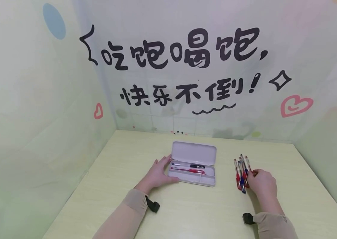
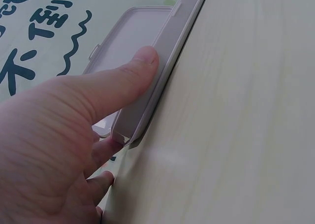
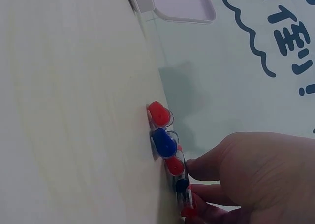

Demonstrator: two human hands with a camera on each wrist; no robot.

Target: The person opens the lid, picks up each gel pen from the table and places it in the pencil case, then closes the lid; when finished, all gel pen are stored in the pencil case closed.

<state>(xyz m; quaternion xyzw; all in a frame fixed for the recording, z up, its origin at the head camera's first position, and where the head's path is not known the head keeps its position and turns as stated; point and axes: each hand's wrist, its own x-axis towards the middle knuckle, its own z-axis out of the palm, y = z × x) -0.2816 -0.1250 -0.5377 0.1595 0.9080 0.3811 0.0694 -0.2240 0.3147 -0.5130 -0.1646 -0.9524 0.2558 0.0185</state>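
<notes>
An open lavender pencil case lies on the table, its lid tilted back. Inside, a black-capped pen lies above a red-capped pen. My left hand holds the case's left end, with the thumb along the front wall and the other fingers around the side. To the right, several gel pens with red and blue caps lie side by side. My right hand is at their right edge, thumb and fingers pinching the outermost red pen.
The pale wooden table meets a printed backdrop at its rear edge, with light walls on both sides. Black wrist straps with small devices sit on both sleeves.
</notes>
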